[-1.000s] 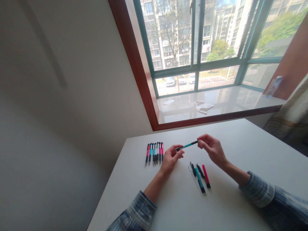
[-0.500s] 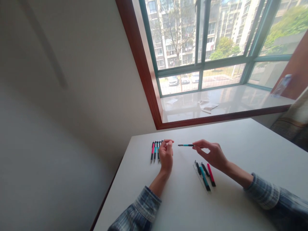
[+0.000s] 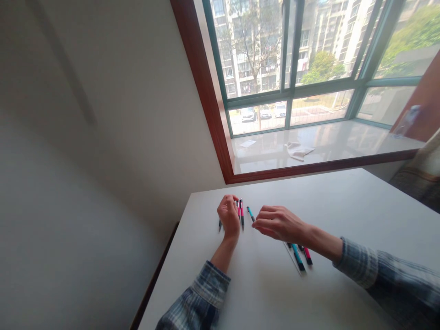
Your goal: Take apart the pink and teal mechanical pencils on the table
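On the white table [image 3: 350, 206] lies a row of pink, teal and black pens [image 3: 241, 211]. My left hand [image 3: 228, 219] rests over that row with its fingers curled and covers most of it. My right hand [image 3: 277, 223] pinches a teal pen [image 3: 250, 213] low over the table, just right of the row; only the pen's far end shows past the fingers. Behind my right wrist lie a few loose pens [image 3: 301, 257], teal, black and pink, partly hidden by the arm.
The table's left edge drops off near my left sleeve. Beyond the table is a glossy window sill [image 3: 343, 142] with a crumpled cloth [image 3: 298, 150] and a paper scrap [image 3: 246, 143]. A fabric-covered seat [image 3: 421, 176] stands at the right.
Both hands held the teal pen in the air; the left hand let go and moved onto the row. The right hand carried the pen left and down beside the row.
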Tool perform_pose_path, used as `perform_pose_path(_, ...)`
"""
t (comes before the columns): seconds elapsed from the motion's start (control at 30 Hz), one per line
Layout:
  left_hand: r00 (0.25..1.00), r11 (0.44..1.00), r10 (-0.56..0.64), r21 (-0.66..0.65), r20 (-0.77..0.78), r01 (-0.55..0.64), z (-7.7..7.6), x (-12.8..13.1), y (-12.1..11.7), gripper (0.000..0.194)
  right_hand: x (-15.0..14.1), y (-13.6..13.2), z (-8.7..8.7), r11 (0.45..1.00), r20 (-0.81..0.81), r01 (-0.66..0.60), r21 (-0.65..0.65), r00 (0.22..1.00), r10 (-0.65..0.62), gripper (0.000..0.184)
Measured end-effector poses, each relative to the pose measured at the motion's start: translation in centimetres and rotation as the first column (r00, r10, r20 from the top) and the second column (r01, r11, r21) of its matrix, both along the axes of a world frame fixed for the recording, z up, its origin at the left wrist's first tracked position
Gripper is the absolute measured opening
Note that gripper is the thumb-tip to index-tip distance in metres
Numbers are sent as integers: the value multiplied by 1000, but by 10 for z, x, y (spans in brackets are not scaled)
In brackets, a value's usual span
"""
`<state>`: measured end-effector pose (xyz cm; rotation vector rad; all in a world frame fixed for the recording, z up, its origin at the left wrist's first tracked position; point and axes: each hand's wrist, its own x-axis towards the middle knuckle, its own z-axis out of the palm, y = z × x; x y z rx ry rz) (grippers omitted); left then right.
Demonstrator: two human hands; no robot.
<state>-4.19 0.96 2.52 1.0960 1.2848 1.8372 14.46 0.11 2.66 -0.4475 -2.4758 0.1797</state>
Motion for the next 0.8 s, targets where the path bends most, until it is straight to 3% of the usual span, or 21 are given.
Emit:
perform_pose_path(0.13,1000,1000,22,1,3,-22,0,-1,0,27,-17,8,-4,985,155,-29,168,988,3,15)
perform_pose_path(0.33,997,998,59,2,-52,-59,2,-2,-1,26,-38,19,-11,975,220,-35,217,975,-14,15)
perform_pose_path(0.63,996,1000,29,9,-82,-28,-2,-1,0,26,-36,20,-13,995,243,-22,97,970,-2,18)
perform_pose_path(0.8,982,998,65,15,-179,-64,-2,-2,1,30,-13,24,-14,999,171,-9,46,985,1,22)
